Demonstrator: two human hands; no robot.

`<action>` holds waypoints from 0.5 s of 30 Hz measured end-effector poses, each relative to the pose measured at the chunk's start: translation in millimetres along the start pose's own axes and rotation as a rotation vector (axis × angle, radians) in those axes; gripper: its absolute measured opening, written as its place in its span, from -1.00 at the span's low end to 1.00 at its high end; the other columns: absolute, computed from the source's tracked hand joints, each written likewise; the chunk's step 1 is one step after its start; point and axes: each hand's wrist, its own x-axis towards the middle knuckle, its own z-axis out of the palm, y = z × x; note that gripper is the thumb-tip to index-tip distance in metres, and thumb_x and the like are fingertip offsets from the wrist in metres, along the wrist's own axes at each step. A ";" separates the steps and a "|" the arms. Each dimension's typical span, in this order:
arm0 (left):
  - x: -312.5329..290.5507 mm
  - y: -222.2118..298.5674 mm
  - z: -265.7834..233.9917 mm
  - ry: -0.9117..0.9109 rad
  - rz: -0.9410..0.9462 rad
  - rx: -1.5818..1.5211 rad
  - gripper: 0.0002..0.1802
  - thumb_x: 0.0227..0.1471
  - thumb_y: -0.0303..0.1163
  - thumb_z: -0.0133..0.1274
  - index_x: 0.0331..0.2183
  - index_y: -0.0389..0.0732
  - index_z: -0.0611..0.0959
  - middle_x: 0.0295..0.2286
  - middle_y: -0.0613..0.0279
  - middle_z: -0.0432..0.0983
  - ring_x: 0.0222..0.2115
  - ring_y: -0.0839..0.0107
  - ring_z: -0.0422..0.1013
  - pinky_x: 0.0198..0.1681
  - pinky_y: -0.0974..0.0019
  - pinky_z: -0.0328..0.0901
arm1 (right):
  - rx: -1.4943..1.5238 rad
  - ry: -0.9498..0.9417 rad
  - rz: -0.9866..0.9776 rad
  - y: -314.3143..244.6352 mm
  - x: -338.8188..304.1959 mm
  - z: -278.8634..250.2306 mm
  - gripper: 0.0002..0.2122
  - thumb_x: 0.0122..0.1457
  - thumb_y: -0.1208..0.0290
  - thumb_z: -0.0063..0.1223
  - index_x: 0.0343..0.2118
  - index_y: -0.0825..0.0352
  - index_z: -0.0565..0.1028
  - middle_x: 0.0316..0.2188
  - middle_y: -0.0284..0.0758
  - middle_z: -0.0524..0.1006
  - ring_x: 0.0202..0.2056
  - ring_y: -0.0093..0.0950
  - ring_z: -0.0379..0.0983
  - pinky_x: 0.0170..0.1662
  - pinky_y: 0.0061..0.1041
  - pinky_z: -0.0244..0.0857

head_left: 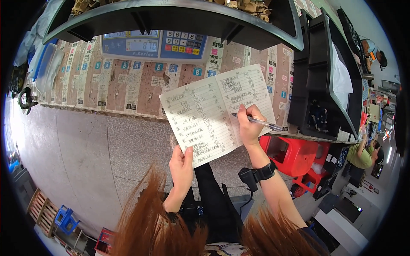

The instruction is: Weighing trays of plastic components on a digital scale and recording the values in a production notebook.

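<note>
An open notebook (200, 128) with handwritten lines on both pages lies partly on the table's front edge and juts out over it. My left hand (181, 166) grips its lower left corner, the thumb on top of the page and the other fingers beneath. In my right hand (251, 123) is a clear pen (260, 123) with a dark tip. That hand rests on the right page, and the tip points at its left part, near the fold. A black device is strapped to my right wrist.
A blue counting scale (153, 45) sits behind the notebook, under a black bin (183, 21) holding brown parts. More black bins (324, 77) stand at the right, one with white paper. Red stools (292, 155) are below the table's right side. Another person (361, 155) is far right.
</note>
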 end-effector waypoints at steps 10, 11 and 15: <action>-1.3 3.3 2.2 0.020 0.003 -0.015 -0.82 -0.01 -0.47 -0.19 -0.34 -0.39 0.36 -0.46 0.20 0.41 -0.45 0.65 0.29 -0.39 0.56 0.19 | 0.081 0.040 0.044 -3.8 1.7 0.3 -0.75 -0.12 0.52 0.01 -0.81 0.37 0.22 -0.88 -0.42 0.21 -0.79 -0.72 0.03 -0.72 -0.67 -0.05; -1.7 3.7 2.3 0.015 0.002 -0.012 -0.82 -0.01 -0.47 -0.19 -0.34 -0.39 0.36 -0.46 0.20 0.41 -0.45 0.65 0.29 -0.39 0.56 0.19 | 0.079 0.045 0.048 -5.4 1.7 -1.0 -0.75 -0.12 0.52 0.01 -0.81 0.37 0.22 -0.88 -0.42 0.21 -0.79 -0.72 0.03 -0.72 -0.67 -0.05; -0.5 2.0 2.5 0.003 -0.018 -0.019 -0.81 0.00 -0.48 -0.21 -0.32 -0.39 0.36 -0.42 0.20 0.40 -0.42 0.64 0.29 -0.36 0.56 0.19 | 0.062 0.012 0.064 -2.8 1.5 -2.1 -0.74 -0.12 0.53 0.00 -0.81 0.37 0.20 -0.88 -0.44 0.20 -0.77 -0.73 0.02 -0.71 -0.67 -0.06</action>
